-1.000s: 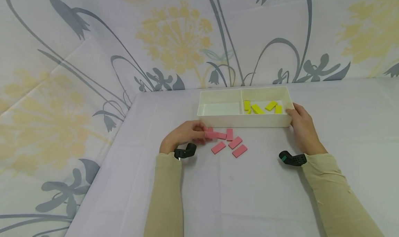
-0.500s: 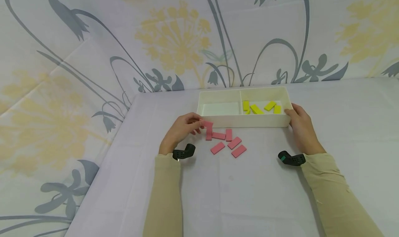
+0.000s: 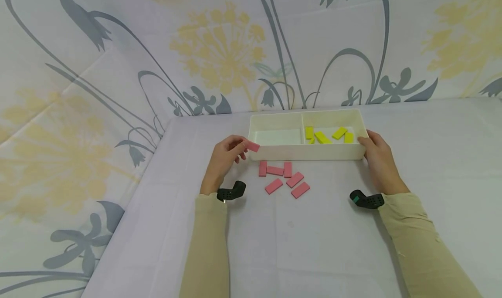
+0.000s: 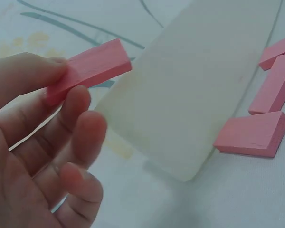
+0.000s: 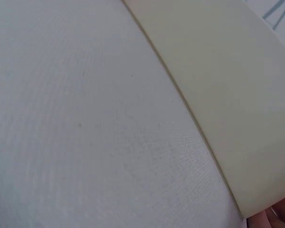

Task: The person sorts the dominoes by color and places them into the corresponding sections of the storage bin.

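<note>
Thumb and fingers of my left hand (image 3: 223, 162) pinch one end of a small pink wooden block (image 3: 253, 147). In the head view this block is in front of the left end of a white two-compartment box (image 3: 310, 152); the left wrist view shows the block (image 4: 102, 64) raised off the cloth. My right hand (image 3: 380, 160) grips the box's right end, its thumb over the rim. The right wrist view has only a few fingertips (image 5: 275, 216) by the box's corner. Several yellow blocks (image 3: 322, 137) lie in the right compartment; the left one shows a bare floor.
On the cloth in front of the box, several more pink blocks (image 3: 300, 190) lie loosely grouped. A white cloth (image 3: 298, 245) covers the table. Behind it rises a flower-patterned curtain (image 3: 235, 41). Each wrist wears a black camera (image 3: 232, 191).
My left hand has lifted the pink block from the group and carried it up and left to the box's near left corner. The right hand stays on the box.
</note>
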The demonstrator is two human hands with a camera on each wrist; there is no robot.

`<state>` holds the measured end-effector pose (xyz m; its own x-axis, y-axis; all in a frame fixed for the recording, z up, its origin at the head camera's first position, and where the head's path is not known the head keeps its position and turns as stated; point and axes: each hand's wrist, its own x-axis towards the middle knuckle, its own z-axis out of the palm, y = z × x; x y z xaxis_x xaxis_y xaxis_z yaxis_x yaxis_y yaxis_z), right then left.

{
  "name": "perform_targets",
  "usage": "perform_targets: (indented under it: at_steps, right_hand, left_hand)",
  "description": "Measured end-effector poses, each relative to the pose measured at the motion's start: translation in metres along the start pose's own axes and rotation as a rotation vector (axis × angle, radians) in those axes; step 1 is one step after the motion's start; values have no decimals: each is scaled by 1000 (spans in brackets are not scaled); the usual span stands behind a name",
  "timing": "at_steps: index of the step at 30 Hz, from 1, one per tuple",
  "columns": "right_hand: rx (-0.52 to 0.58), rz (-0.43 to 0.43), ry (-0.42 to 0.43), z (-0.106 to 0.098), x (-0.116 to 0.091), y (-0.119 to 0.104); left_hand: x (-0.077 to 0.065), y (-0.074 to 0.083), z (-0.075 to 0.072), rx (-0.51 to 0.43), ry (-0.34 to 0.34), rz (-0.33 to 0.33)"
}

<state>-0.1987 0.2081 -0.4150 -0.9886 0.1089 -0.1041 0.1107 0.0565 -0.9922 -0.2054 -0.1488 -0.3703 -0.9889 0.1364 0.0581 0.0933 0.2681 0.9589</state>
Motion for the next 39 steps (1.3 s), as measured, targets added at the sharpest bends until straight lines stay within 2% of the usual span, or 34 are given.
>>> perform_targets:
  at_steps: [6, 10, 13, 22, 30, 33, 39]
  right_hand:
    - [36, 15, 1, 0, 0, 0]
    - [35, 13, 4, 0, 0, -1]
    - [30, 10, 4, 0, 0, -2]
    - [5, 17, -11, 0, -1, -2]
    - [-10, 13, -21, -1, -1, -1]
    - [4, 14, -16, -1, 0, -1]
    - [-16, 13, -12, -2, -1, -1]
  left_hand:
    - [9, -16, 4, 1, 113, 24]
    - [14, -20, 11, 7, 211, 63]
    - [17, -22, 15, 21, 255, 75]
    - [18, -26, 24, 96, 282, 52]
    - [18, -28, 30, 198, 307, 64]
    - [18, -32, 32, 123, 305, 33]
    - [18, -41, 38, -112, 302, -13]
